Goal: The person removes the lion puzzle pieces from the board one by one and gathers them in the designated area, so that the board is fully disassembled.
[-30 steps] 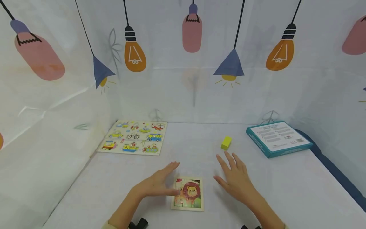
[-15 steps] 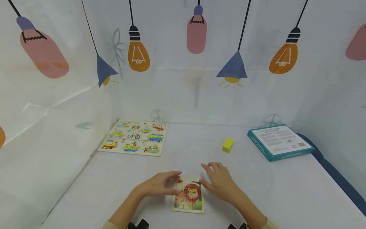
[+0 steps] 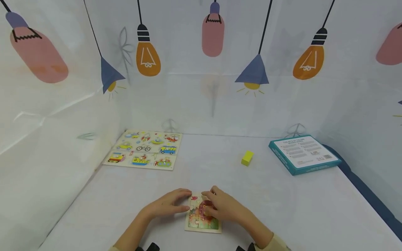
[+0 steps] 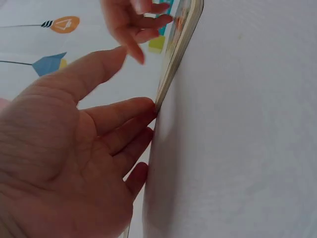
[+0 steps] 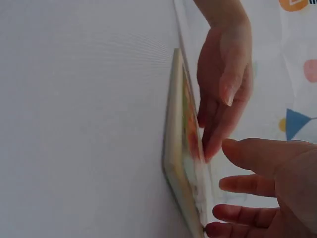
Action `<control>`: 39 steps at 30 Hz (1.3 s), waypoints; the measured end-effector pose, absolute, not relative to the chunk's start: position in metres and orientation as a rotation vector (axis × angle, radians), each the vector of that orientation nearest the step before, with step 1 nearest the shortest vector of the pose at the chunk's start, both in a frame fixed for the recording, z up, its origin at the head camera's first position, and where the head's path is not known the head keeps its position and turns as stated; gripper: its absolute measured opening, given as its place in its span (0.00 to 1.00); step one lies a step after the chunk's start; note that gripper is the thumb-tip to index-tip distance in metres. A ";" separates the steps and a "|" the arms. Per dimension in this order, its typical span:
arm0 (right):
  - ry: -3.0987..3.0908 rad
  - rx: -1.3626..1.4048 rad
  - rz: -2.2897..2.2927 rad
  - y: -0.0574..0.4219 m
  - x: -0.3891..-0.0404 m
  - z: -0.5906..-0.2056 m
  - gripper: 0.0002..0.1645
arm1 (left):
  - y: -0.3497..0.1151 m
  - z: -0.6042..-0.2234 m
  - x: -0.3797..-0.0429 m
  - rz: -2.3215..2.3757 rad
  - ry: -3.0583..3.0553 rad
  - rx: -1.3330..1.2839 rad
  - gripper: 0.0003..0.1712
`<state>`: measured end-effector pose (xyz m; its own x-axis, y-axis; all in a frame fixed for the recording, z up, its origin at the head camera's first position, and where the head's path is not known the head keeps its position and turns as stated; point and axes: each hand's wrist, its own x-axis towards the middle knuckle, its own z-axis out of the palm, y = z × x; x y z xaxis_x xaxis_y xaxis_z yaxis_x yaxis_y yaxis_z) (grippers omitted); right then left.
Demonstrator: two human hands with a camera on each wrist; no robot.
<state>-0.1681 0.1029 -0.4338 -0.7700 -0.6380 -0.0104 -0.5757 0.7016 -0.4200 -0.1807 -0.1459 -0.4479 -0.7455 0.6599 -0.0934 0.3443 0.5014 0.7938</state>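
A small lion jigsaw puzzle (image 3: 203, 223) in a pale wooden tray lies flat on the white table, near the front. At its left side is my left hand (image 3: 166, 205), with extended fingers whose tips reach the tray's edge (image 4: 179, 54) in the left wrist view. My right hand (image 3: 227, 207) hovers over the puzzle's upper right part, hiding much of the lion. From the right wrist, its thumb and fingers (image 5: 247, 185) look spread and loosely bent beside the puzzle's face, with no piece visible between them. Whether those fingertips touch the pieces is hard to tell.
A yellow block (image 3: 247, 158) stands beyond the right hand. Farther left lies a vehicle picture board (image 3: 150, 166). A teal-edged box (image 3: 304, 153) sits at the back right. White printed sheeting (image 3: 188, 101) closes off the back and left side.
My right hand has come left and toward me, from open space right of the puzzle to above its upper right part. The left hand has stayed beside the puzzle's left edge.
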 end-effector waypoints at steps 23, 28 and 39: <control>3.051 -1.132 -0.572 0.082 -0.160 -0.469 0.24 | -0.141 -0.456 -0.164 0.850 2.619 0.991 0.40; 3.033 -1.159 -0.702 0.079 -0.157 -0.468 0.23 | -0.140 -0.457 -0.162 0.826 2.648 0.984 0.40; 2.983 -1.218 -0.879 0.078 -0.157 -0.470 0.21 | -0.138 -0.455 -0.160 0.792 2.700 1.015 0.41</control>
